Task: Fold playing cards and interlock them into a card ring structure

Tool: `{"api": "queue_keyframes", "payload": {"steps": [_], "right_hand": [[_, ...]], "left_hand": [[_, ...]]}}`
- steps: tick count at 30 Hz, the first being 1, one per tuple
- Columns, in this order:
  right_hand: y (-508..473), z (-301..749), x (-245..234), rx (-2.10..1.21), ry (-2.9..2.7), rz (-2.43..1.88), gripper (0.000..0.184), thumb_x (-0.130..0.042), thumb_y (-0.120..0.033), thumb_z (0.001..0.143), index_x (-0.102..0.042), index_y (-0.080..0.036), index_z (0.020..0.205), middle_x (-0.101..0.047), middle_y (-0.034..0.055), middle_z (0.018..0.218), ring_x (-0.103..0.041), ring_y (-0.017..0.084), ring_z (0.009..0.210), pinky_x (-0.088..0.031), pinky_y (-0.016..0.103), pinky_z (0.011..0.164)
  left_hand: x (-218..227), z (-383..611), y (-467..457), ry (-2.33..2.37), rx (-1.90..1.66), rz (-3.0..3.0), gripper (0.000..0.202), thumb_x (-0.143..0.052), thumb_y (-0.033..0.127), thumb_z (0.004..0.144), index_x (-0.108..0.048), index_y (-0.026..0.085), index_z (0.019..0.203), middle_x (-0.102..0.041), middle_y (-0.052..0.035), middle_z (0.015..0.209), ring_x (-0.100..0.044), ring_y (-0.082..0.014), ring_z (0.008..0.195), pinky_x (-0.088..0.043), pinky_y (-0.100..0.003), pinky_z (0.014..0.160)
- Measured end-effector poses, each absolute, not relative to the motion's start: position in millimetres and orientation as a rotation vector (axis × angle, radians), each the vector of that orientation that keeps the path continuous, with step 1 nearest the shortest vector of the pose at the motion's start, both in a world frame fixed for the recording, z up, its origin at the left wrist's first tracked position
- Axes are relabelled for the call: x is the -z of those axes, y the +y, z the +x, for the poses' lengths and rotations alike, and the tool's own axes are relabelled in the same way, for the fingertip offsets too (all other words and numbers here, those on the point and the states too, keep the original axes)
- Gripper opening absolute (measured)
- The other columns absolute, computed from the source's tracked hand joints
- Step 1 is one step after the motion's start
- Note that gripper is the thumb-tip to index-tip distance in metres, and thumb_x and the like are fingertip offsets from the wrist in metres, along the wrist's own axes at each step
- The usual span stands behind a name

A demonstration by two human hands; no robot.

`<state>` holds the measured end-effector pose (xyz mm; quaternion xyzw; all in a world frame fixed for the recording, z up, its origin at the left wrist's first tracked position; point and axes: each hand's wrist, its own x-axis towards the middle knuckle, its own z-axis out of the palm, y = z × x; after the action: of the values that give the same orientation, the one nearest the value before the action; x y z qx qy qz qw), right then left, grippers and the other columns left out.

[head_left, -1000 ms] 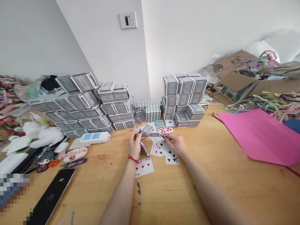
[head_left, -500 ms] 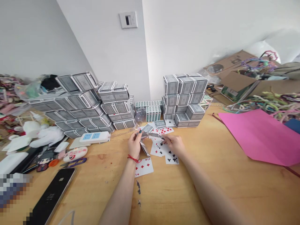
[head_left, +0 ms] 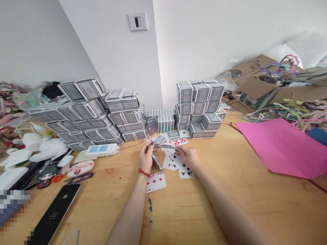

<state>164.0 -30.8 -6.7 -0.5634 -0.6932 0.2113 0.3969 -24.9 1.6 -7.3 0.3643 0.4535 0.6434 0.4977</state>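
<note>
My left hand (head_left: 146, 157), with a red string at the wrist, is pinched on the left end of a playing card (head_left: 165, 147) held flat above the wooden table (head_left: 209, 204). My right hand (head_left: 190, 157) grips the same card's right end. A second card leans on edge under my left hand. Loose face-up cards (head_left: 178, 163) lie beneath both hands, among them a six of clubs (head_left: 186, 172). A five of diamonds (head_left: 156, 181) lies beside my left wrist.
Stacks of grey card boxes stand behind: a big pile (head_left: 87, 112) at left, a smaller one (head_left: 200, 107) at right, green decks (head_left: 163, 120) between. A power strip (head_left: 102, 149), phone (head_left: 55, 216), scissors (head_left: 80, 177) and toys lie left. Pink paper (head_left: 278, 146) and cardboard boxes (head_left: 258, 88) lie right.
Both hands have stayed on the card with hardly any movement; the view has shifted slightly.
</note>
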Motion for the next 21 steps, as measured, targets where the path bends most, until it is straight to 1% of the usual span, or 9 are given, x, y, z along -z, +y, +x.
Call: {"api": "queue_keyframes", "payload": {"steps": [6, 10, 16, 21], "right_hand": [[-30.5, 163.4, 7.4, -0.543, -1.752, -1.434, 0.026, -0.042, -0.02, 0.083, -0.063, -0.024, 0.096, -0.072, -0.0003, 0.072, -0.067, 0.017, 0.072, -0.051, 0.028, 0.07], [-30.5, 163.8, 7.8, -0.556, -1.731, -1.438, 0.027, -0.043, -0.022, 0.083, -0.06, -0.025, 0.104, -0.072, -0.001, 0.071, -0.067, 0.017, 0.071, -0.05, 0.029, 0.071], [-30.5, 163.3, 8.4, -0.538, -1.762, -1.476, 0.023, -0.04, -0.023, 0.084, -0.06, -0.024, 0.095, -0.072, -0.0005, 0.073, -0.067, 0.018, 0.071, -0.049, 0.029, 0.068], [-32.5, 162.0, 6.5, -0.546, -1.683, -1.519, 0.021, -0.04, -0.022, 0.083, -0.054, -0.025, 0.1, -0.071, -0.0013, 0.07, -0.067, 0.018, 0.068, -0.048, 0.029, 0.067]], "left_hand": [[7.4, -24.0, 0.8, 1.109, -1.575, 0.889, 0.027, -0.068, 0.036, 0.063, -0.064, 0.015, 0.081, -0.066, -0.0072, 0.088, -0.061, -0.0194, 0.081, -0.052, -0.032, 0.066], [7.4, -23.9, -0.1, 1.095, -1.555, 0.9, 0.027, -0.068, 0.036, 0.064, -0.064, 0.015, 0.081, -0.066, -0.0081, 0.09, -0.061, -0.0195, 0.081, -0.052, -0.031, 0.064], [7.3, -24.6, -0.6, 1.094, -1.539, 0.924, 0.027, -0.066, 0.036, 0.066, -0.064, 0.015, 0.082, -0.066, -0.008, 0.092, -0.061, -0.0197, 0.083, -0.051, -0.032, 0.067], [4.6, -21.7, -2.7, 1.096, -1.508, 0.938, 0.027, -0.068, 0.035, 0.064, -0.064, 0.015, 0.082, -0.066, -0.0081, 0.089, -0.061, -0.0184, 0.077, -0.051, -0.03, 0.064]]}}
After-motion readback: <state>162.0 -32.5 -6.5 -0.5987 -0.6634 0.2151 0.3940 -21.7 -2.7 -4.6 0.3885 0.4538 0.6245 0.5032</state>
